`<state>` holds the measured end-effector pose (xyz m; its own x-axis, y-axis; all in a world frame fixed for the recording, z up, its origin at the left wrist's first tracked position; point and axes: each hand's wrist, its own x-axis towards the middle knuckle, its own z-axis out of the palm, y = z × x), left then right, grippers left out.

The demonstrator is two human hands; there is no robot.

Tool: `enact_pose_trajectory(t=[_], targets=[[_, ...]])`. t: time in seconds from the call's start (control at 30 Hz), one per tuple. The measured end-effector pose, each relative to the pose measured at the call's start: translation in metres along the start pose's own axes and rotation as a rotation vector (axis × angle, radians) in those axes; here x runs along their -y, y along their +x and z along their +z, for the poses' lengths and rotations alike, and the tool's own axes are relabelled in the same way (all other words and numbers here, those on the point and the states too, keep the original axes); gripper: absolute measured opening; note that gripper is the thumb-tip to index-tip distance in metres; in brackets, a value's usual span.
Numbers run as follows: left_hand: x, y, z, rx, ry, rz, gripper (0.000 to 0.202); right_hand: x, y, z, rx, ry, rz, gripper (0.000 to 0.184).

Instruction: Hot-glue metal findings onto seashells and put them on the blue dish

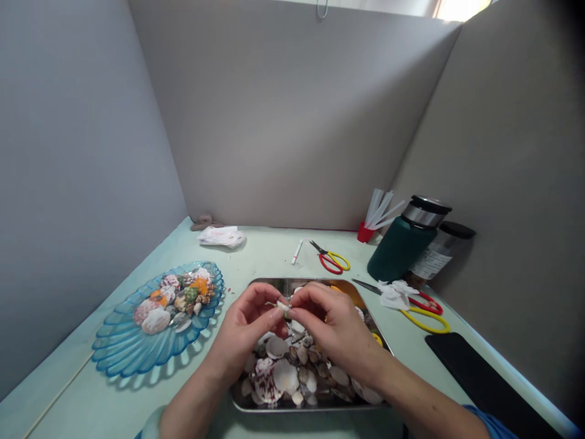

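Note:
Above the metal tray (315,410), my left hand (250,320) and my right hand (331,320) meet at the fingertips. Both are closed in a pinch on a small whitish shell (283,306), mostly covered by the fingers. Below them the tray holds many loose shells, among them a white scallop shell (286,376) and a purple-streaked scallop shell (266,381). My hands hide the tray's middle. To the left, a blue shell-shaped dish (132,353) carries a cluster of shells (178,299) in white, orange, green and pink.
Behind the tray lie a white marker-like stick (297,252) and small scissors (331,257). On the right are a green bottle (404,241), a clear jar (441,253), larger scissors (427,311) under crumpled tissue (395,295), and a black flat object (484,378). A red cup (365,233) holds translucent sticks.

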<state>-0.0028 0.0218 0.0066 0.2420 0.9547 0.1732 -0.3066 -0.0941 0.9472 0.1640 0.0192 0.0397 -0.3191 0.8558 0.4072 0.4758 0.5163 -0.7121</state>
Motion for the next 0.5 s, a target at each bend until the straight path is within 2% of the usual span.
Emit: enact_pose_trajectory(t=[0.27, 0.5], targets=[[-0.0043, -0.0013, 0.0034, -0.02, 0.142, -0.058, 0.015, -0.0025, 0.001, -0.0012, 0.0, 0.0, -0.001, 0.007], [-0.0029, -0.0007, 0.0026, -0.013, 0.133, -0.059, 0.014, -0.0018, 0.0012, -0.0025, 0.007, -0.02, 0.017, 0.008]])
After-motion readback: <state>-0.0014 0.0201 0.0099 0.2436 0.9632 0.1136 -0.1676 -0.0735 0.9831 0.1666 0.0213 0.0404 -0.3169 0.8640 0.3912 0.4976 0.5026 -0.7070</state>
